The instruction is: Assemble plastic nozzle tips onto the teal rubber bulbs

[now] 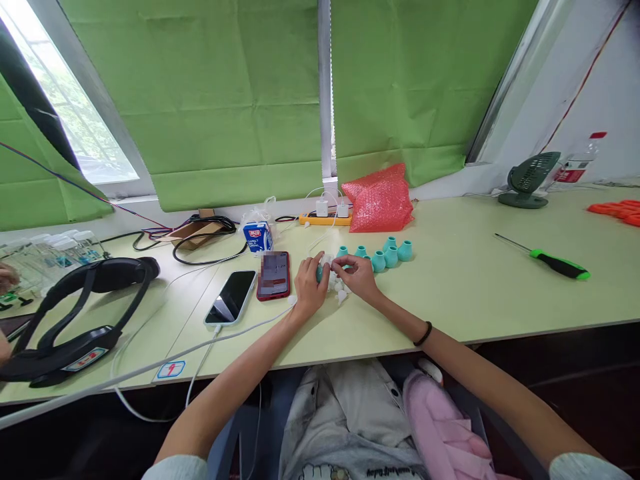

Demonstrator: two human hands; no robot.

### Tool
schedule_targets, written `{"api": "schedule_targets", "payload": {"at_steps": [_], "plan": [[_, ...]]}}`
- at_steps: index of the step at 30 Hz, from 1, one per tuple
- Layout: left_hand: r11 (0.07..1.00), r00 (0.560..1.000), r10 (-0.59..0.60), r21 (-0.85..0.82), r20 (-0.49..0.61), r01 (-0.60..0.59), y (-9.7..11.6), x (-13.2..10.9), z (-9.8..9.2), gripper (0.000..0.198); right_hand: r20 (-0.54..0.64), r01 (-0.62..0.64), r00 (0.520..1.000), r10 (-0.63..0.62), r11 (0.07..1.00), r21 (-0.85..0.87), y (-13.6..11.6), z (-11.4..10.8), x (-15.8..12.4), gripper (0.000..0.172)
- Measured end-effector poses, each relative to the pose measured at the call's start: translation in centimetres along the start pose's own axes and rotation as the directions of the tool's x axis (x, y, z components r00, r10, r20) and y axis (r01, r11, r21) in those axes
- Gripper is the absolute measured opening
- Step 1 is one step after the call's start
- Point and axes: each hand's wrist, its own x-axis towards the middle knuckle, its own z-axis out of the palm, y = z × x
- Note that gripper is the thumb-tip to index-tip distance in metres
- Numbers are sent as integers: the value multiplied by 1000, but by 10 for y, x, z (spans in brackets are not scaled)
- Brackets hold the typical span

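Observation:
My left hand (309,287) rests on the pale green table (475,287), its fingers curled round a small teal cup-shaped part (320,271). Close beside it, my right hand (356,273) pinches a small white piece (334,267) against that part. More small white pieces (341,291) lie under and between both hands. A row of several teal parts (385,255) stands just behind my right hand.
Two phones, one dark-screened on a white cable (231,297) and one in a red case (274,275), lie left of my hands. A black head-worn device (75,313) lies far left, a red bubble-wrap bag (381,198) behind, a green-handled screwdriver (547,259) right, a small fan (529,180) beyond.

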Motion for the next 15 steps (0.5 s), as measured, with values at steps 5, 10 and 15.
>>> {"api": "schedule_targets", "payload": {"at_steps": [5, 10, 15], "plan": [[1000, 1000, -11, 25, -11, 11, 0, 1, 1, 28, 20, 31, 999, -31, 999, -25, -3, 0, -1, 15], [999, 1000, -21, 39, -13, 21, 0, 2, 1, 28, 35, 44, 998, -43, 999, -25, -2, 0, -1, 16], [999, 1000, -25, 43, -4, 25, 0, 2, 1, 28, 47, 46, 998, -46, 999, -6, 2, 0, 0, 18]]}}
